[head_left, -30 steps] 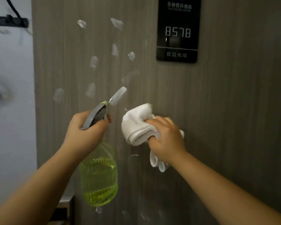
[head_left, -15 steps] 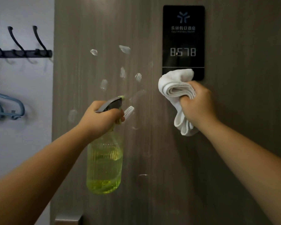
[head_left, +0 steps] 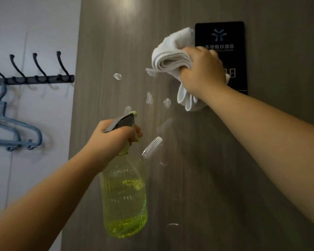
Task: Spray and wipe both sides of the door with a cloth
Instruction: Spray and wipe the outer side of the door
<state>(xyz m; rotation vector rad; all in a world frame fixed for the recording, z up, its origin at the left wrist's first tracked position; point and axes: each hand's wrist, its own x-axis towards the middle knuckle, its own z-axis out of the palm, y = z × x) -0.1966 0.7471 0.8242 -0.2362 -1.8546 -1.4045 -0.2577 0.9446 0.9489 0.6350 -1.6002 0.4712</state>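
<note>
I see first the door [head_left: 198,160], a wide grey wood-grain panel that fills most of the view; it is stiff and smooth, so I judge the cloth will slide on it easily and the wet patches can run down. Several white spray marks [head_left: 151,146] sit on the door between my two hands. On the door's upper right is a black glossy sign [head_left: 234,38], which looks fragile, so I would press there softly. The spray bottle [head_left: 123,196] hangs upright near the door, about half full of yellow-green liquid; I judge it rather heavy and a little slippery, best held at the neck under the trigger. There my left hand [head_left: 114,136] grips it, fingers curled around. The white cloth [head_left: 170,57] is soft and light, bunched and pressed on the door at the sign's left edge, held tight in my right hand [head_left: 203,69].
</note>
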